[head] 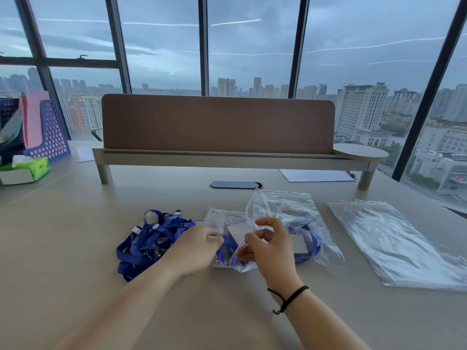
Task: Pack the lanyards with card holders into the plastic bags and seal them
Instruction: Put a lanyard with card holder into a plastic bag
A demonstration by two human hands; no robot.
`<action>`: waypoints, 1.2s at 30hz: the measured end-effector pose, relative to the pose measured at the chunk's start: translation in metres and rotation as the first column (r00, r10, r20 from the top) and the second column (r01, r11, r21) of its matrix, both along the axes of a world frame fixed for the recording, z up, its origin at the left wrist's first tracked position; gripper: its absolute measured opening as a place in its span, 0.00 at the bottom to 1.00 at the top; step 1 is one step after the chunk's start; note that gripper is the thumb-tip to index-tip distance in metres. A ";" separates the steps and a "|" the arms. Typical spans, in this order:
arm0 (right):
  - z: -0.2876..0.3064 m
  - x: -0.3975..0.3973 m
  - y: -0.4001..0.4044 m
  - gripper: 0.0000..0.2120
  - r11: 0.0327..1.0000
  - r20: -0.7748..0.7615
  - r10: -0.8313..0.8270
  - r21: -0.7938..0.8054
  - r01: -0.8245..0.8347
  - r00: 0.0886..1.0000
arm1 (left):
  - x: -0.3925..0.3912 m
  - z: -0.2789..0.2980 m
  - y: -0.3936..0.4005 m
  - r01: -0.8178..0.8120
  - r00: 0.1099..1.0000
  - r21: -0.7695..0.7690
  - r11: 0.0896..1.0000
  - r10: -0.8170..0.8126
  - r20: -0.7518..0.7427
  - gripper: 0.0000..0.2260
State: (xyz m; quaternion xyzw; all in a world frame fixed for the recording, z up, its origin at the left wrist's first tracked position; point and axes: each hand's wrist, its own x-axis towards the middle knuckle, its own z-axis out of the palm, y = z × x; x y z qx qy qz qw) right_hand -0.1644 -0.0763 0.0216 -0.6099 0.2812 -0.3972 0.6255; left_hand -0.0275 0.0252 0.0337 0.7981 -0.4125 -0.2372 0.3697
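Both hands pinch plastic bag mouth.

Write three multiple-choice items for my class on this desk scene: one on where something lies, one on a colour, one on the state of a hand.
1. Where does the pile of loose lanyards lie?
A. To the left of both hands
B. On the round shelf
C. On the stack of empty bags

2. What colour are the lanyard straps?
A. Red
B. Blue
C. Green

3. What is the right hand doing?
A. Lying flat on the desk
B. Holding a pen
C. Pinching the plastic bag that both hands work on

Answers:
1 A: the pile lies beyond the left hand, on its left.
2 B: every strap is blue.
3 C: its fingertips pinch the bag's edge, while the stack of empty bags lies untouched on the right.
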 end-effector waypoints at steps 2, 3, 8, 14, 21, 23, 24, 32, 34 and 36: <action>0.001 0.001 -0.001 0.14 0.997 0.056 0.005 0.073 -0.009 0.998 | -0.005 -0.005 0.009 -0.061 0.980 -0.062 0.996 0.072 0.186 0.11; 0.001 0.002 -0.001 0.15 0.993 0.084 0.008 0.115 -0.017 0.996 | -0.010 -0.006 0.013 -0.081 0.960 -0.102 0.991 0.105 0.260 0.13; 0.009 0.009 0.001 0.18 0.964 0.181 0.021 0.258 -0.068 0.983 | -0.027 -0.012 0.027 -0.088 0.939 -0.208 0.974 0.151 0.309 0.23; 0.026 0.014 0.000 0.20 0.974 0.130 0.071 0.207 -0.097 0.989 | -0.026 0.002 0.024 -0.019 0.934 -0.292 0.956 0.121 0.337 0.07; 0.060 0.013 -0.013 0.18 0.917 -0.286 0.020 -0.377 -0.132 0.958 | -0.014 0.041 0.018 0.058 0.873 -0.345 0.937 0.120 0.473 0.06; 0.072 0.011 -0.017 0.16 0.820 -0.361 -0.002 -0.534 -0.205 0.933 | -0.011 0.057 0.019 0.102 0.832 -0.351 0.931 0.113 0.543 0.08; 0.077 0.011 -0.019 0.14 0.777 -0.400 -0.001 -0.577 -0.251 0.916 | -0.009 0.065 0.020 0.124 0.811 -0.343 0.931 0.104 0.576 0.09; 0.126 -0.011 -0.024 0.28 0.617 -0.710 -0.017 -0.561 -0.552 0.704 | 0.007 0.126 0.047 0.269 0.711 -0.297 0.916 0.020 0.703 0.08; 0.138 -0.019 -0.025 0.34 0.556 -0.732 -0.106 -0.604 -0.570 0.673 | 0.008 0.141 0.058 0.285 0.708 -0.301 0.910 0.012 0.706 0.06; 0.149 -0.028 -0.028 0.29 0.503 -0.715 -0.189 -0.659 -0.558 0.674 | 0.011 0.154 0.069 0.283 0.723 -0.311 0.907 0.011 0.690 0.04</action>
